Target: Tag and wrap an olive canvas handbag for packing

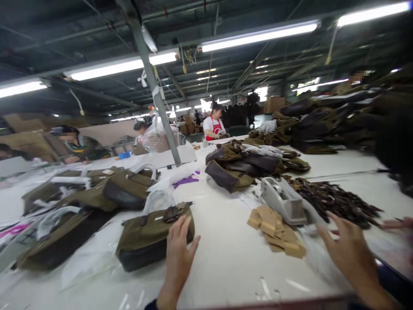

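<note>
My left hand [179, 254] is open against the right end of an olive and black handbag [142, 241]; its fingers are stretched and the thumb stands apart. Whether it presses on the bag I cannot tell. A dark strap with metal fittings [174, 212] lies on the bag's top, and its handle [158, 200] is wrapped in white. On the right, my right hand [346, 247] hovers with parted fingers beside crumpled clear plastic [318, 249]. Just left of that plastic lies a pile of small brown paper pieces [277, 232]. A grey tape dispenser [282, 202] stands behind them.
More olive bags [64, 228] crowd the left of the white table [222, 262]. A heap of dark straps [335, 202] lies right, and stacked bags [241, 163] sit behind. A slanted metal post [161, 103] rises mid-table. A co-worker's hand [396, 224] shows at far right; several people work beyond.
</note>
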The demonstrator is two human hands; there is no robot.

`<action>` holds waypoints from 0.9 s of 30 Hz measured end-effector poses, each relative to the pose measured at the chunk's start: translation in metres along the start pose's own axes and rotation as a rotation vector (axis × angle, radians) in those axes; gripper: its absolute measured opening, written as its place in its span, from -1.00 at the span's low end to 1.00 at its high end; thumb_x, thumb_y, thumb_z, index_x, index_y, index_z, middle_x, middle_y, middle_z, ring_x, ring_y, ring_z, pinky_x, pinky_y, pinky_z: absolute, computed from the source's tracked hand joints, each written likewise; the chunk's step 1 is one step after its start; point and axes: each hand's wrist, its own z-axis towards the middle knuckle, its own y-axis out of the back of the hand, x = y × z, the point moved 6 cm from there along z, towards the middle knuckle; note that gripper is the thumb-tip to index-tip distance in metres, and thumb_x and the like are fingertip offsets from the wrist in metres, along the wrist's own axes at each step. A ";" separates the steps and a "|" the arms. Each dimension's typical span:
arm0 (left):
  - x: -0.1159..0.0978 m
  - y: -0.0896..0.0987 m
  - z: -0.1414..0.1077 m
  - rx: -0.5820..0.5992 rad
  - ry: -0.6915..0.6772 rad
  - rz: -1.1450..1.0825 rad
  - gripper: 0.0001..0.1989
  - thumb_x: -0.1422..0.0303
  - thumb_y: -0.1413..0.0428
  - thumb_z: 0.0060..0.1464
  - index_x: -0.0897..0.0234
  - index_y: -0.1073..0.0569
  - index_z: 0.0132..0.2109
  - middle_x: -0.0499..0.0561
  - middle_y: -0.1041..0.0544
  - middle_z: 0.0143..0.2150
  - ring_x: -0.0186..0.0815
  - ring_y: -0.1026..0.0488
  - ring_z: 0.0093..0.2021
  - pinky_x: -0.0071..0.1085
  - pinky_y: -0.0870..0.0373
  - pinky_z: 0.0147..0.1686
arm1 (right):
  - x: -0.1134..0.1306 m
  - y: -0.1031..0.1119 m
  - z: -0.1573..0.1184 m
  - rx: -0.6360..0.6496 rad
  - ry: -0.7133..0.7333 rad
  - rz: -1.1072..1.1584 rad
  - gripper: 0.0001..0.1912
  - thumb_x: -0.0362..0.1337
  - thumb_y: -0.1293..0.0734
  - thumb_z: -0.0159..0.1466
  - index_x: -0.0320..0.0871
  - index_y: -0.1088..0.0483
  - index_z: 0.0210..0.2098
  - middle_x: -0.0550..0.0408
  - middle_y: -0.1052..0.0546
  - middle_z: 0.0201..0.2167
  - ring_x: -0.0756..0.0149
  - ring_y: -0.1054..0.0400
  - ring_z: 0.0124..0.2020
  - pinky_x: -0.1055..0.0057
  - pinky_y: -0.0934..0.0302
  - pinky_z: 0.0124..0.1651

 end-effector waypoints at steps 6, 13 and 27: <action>0.042 0.017 0.008 0.295 -0.010 0.414 -0.76 0.45 -0.15 0.12 0.26 -0.49 -0.04 0.08 -0.57 -0.09 -0.09 -0.44 -0.02 -0.18 -0.33 -0.02 | 0.103 -0.013 -0.055 0.208 0.032 0.343 -0.56 0.04 -0.21 0.29 -0.04 -0.40 0.03 -0.15 -0.45 0.00 0.06 -0.41 -0.16 0.24 -0.38 -0.35; -0.023 0.016 -0.052 0.385 -0.187 0.211 -0.79 0.50 -0.12 0.14 0.16 -0.52 -0.10 0.03 -0.60 -0.13 -0.13 -0.47 -0.11 -0.23 -0.35 -0.11 | 0.222 -0.033 -0.086 0.557 0.139 0.608 -0.73 -0.15 -0.20 0.37 -0.06 -0.46 -0.07 -0.01 -0.52 -0.08 0.21 -0.42 -0.17 0.34 -0.37 -0.25; 0.000 -0.048 0.015 0.569 0.123 -0.066 -0.63 0.38 -0.08 0.05 0.41 -0.47 0.02 0.30 -0.52 0.07 0.00 -0.42 0.12 -0.14 -0.27 0.17 | 0.258 -0.119 -0.075 0.981 0.336 0.095 -0.68 -0.18 -0.34 0.25 -0.19 -0.54 -0.07 -0.15 -0.58 -0.11 0.05 -0.45 -0.07 0.29 -0.26 -0.07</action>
